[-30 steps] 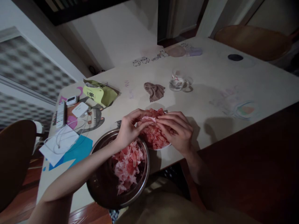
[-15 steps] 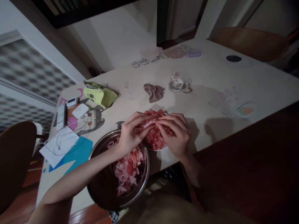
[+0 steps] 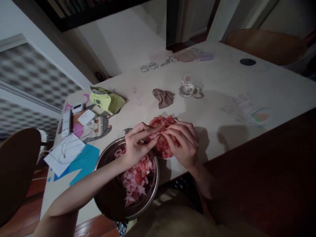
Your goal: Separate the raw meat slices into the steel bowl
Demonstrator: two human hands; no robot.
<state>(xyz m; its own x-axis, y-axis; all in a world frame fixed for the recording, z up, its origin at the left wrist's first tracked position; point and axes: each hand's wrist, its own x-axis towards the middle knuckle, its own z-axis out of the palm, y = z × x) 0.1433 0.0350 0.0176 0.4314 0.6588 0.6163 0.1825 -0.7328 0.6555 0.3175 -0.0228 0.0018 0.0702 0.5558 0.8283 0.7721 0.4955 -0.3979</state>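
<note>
A small pale strip of raw meat is stretched between my two hands, above a plate heaped with red raw meat. My left hand pinches its left end, thumb against fingers. At the other end my right hand pinches it too. Under my left forearm stands a metal bowl, partly past the table's front edge. Inside it lies a pile of pinkish raw meat slices. Both hands cover parts of the plate and its meat.
Beyond the plate lie a crumpled brown cloth and a glass mug holding clear liquid. To the left are a yellow-green bag, a remote, a white charger with cable and blue paper. Drawings mark the tabletop.
Both hands have shifted slightly left, still pinching the strip of meat, which looks thinner between the fingers now. The view has moved a little.
</note>
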